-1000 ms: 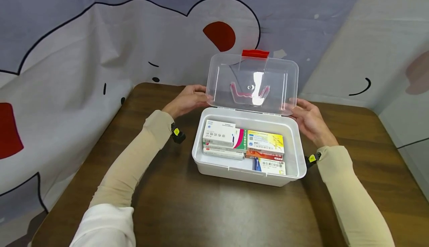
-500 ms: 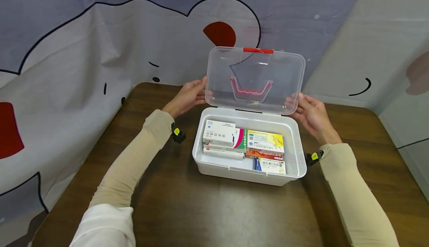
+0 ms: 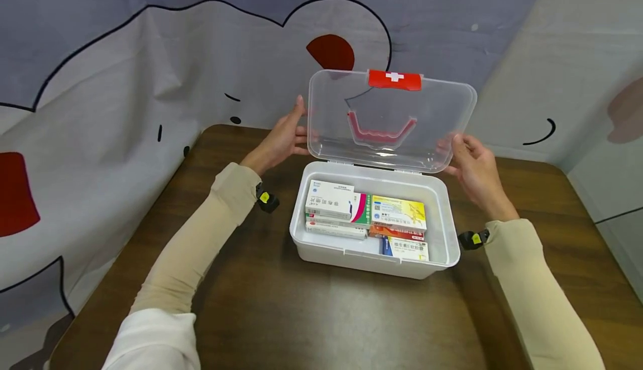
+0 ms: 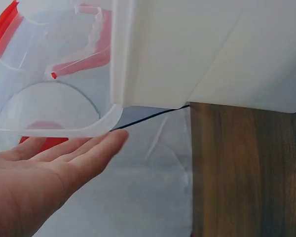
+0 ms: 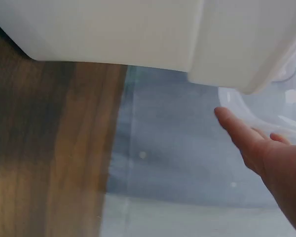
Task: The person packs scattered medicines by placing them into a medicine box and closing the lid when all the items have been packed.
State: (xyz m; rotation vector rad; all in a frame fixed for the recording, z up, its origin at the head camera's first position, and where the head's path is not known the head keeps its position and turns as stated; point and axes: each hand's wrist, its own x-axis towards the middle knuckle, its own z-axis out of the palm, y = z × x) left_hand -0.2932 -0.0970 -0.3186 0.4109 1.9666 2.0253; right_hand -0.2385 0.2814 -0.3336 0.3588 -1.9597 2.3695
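A white plastic medicine box stands on the table with its clear lid raised at the back hinge. The lid has a red latch with a white cross and a pink-red handle. At the lid's left edge, my left hand has its thumb up and straight fingers against the rim; the left wrist view shows the palm flat beside it. My right hand pinches the lid's right edge, thumb in front and fingertips showing through the plastic. Several medicine cartons lie inside the box.
Brown wooden table surrounds the box. A patterned cloth hangs close behind the table's back edge. A yellow-and-white carton lies at the right of the stack, with a smaller white one in front.
The lid has tilted further toward the front, bringing the latch's cross into sight. My right hand has shifted slightly right with its edge; the left thumb has risen. The box stays put.
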